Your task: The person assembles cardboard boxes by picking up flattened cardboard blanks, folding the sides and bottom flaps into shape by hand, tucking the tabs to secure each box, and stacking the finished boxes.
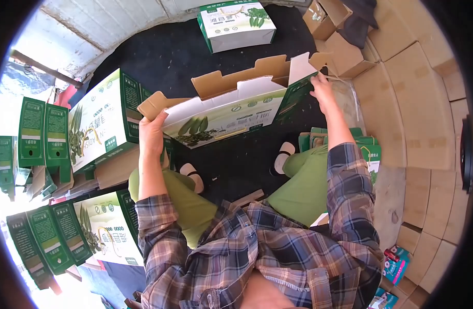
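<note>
A green and white printed carton (231,118) is held up between my two hands, its notched flaps standing open along the top edge. My left hand (152,135) grips its left end, fingers wrapped round the edge by a brown flap. At the right end my right hand (324,92) holds the green side panel near a raised white flap, thumb and fingers bent on the edge. The carton's inside is mostly hidden behind its front panel.
A closed carton (241,28) sits on the black floor cover (164,51) ahead. Flat printed cartons (100,121) are stacked at the left, with more (110,226) below. Brown boxes (391,103) line the right side. Green folded cartons (368,149) lie beside my right knee.
</note>
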Demonstrator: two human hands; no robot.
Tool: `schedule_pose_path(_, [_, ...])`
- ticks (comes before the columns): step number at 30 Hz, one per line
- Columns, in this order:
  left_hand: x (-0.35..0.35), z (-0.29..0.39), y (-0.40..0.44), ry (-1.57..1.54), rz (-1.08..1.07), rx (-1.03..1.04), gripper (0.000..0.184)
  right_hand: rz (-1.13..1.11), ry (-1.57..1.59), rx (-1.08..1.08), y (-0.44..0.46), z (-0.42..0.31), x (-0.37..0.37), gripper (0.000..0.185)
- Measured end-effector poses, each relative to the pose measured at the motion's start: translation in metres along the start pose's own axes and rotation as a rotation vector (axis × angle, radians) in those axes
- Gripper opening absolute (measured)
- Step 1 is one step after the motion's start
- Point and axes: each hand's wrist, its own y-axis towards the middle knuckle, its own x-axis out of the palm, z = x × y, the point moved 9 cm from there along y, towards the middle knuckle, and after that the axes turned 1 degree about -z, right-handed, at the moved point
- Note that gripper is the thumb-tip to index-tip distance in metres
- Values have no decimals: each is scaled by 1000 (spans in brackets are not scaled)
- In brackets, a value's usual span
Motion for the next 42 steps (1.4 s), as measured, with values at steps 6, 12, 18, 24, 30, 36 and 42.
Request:
schedule_pose_path(6, [8,8,-7,327,109,47,19,-184,-125,48,-6,9,25,60])
schedule_pose_path(12, [16,15,-9,676,37,116,18,-95,-65,-122,-19,-20,37,90])
schedule_pose_path(18, [33,28,-21,655,-19,236,18,80,-516,-374,-41,-46,53,113])
schedule_pose_path(24, [28,29,-24,691,10,196,23,66,-367,-361,-29,-35,54,78])
schedule_pose_path(30, [-13,29,-17,293,210,203,28,-124,11,-347,-55,-57,54,68])
schedule_pose_path(36, [-28,25,-22,148,278,112,33,-290,155,-336,-69,-64,61,65])
schedule_pose_path(42, [-40,19,-19,245,304,33,33,-408,146,-298,-64,-44,72,61])
